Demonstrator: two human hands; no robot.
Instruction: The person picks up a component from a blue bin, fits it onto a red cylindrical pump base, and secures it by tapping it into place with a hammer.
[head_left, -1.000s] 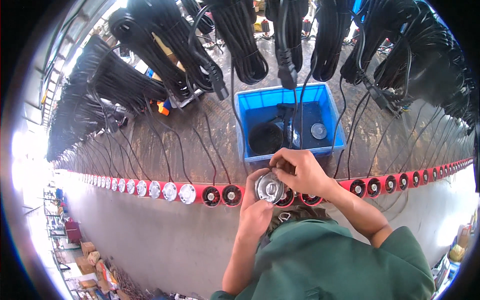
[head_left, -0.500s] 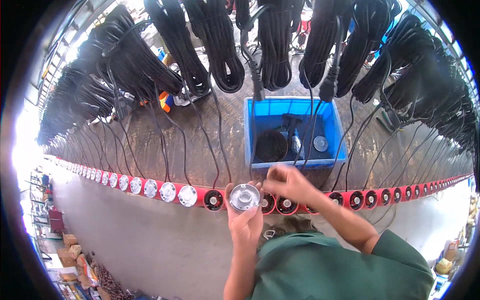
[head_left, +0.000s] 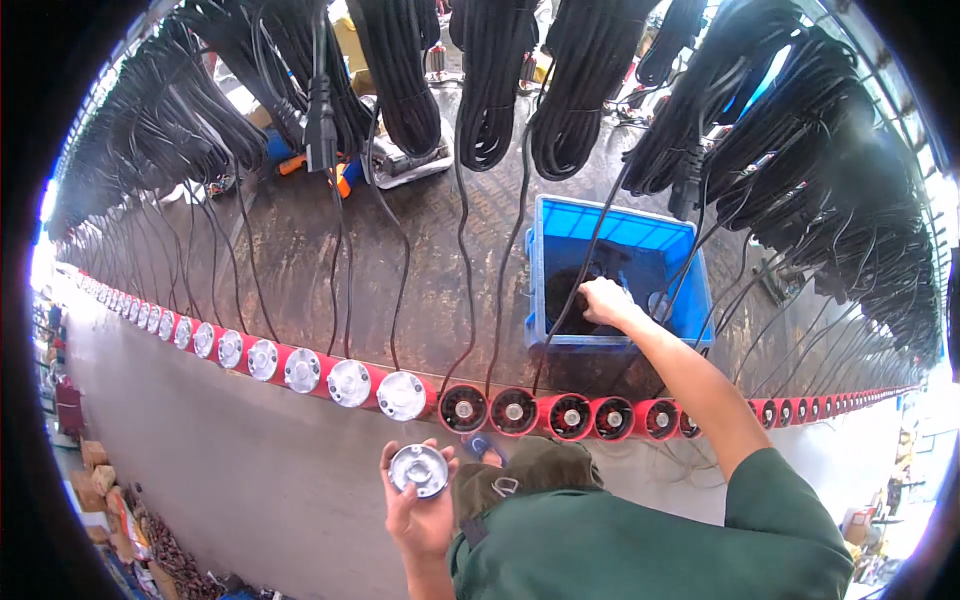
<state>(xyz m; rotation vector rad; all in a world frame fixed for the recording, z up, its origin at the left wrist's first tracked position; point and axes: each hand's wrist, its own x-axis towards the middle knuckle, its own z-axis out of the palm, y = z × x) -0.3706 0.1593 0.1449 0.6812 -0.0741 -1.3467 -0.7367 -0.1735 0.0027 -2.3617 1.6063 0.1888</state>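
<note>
My left hand (head_left: 420,525) holds a round silver metal end cap (head_left: 419,471), hollow side up, on the near side of the row of red motor housings (head_left: 543,415). My right hand (head_left: 610,303) reaches over the near wall of a blue plastic bin (head_left: 618,209). Its fingers are bent together at a dark round container (head_left: 562,304) inside, and whatever lies between the fingertips is hidden. In the row, housings to the left carry silver caps (head_left: 402,396). Those in front of me and to the right are uncapped, with dark insides and a shiny centre showing.
Bundled black cables (head_left: 487,90) hang across the far side, their leads running down to the housings. A brown worktable (head_left: 300,250) lies behind the row. Orange-handled tools (head_left: 344,182) and a tray (head_left: 408,166) lie at the back left. Boxes (head_left: 95,455) stand on the floor at far left.
My right hand has gone from beside the cap into the blue bin. My left hand has drawn the cap nearer to me, off the row. The whole view has shifted.
</note>
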